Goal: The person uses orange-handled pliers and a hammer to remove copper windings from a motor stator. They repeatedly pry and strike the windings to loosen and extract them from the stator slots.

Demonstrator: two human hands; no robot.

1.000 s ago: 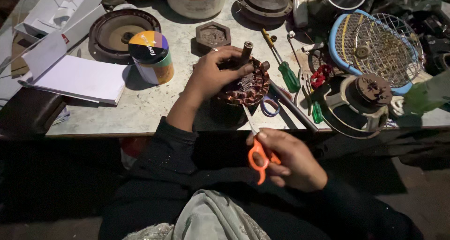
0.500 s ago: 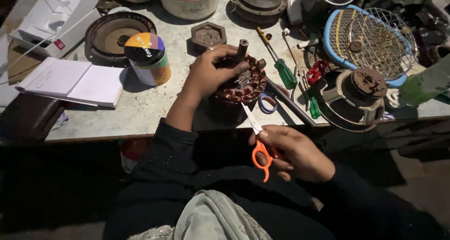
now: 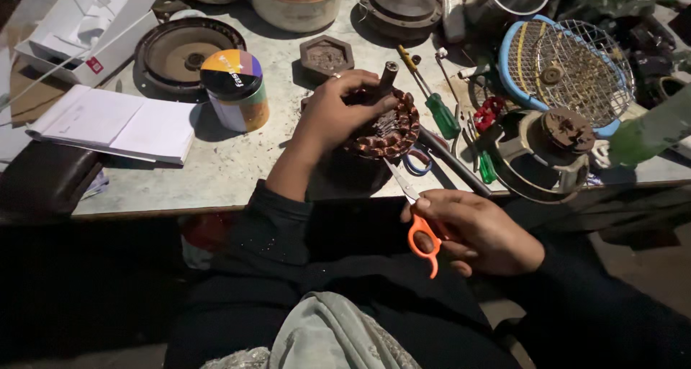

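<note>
Here the left hand [image 3: 338, 113] gripped the copper-wound stator [image 3: 385, 128] on the table [image 3: 216, 171]; the right hand [image 3: 479, 228], nearer the body, held orange scissors [image 3: 417, 218], blades pointing at the stator's near edge.

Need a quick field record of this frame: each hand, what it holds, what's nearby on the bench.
left hand: grips copper-wound stator at the bench edge
right hand: holds orange-handled scissors, blades pointing at the stator
blade contact: cannot tell
bench: pale stone slab
left of stator: multicoloured tin, open notebook
right of stator: green screwdriver, fan motor housing, blue wire fan guard
</note>
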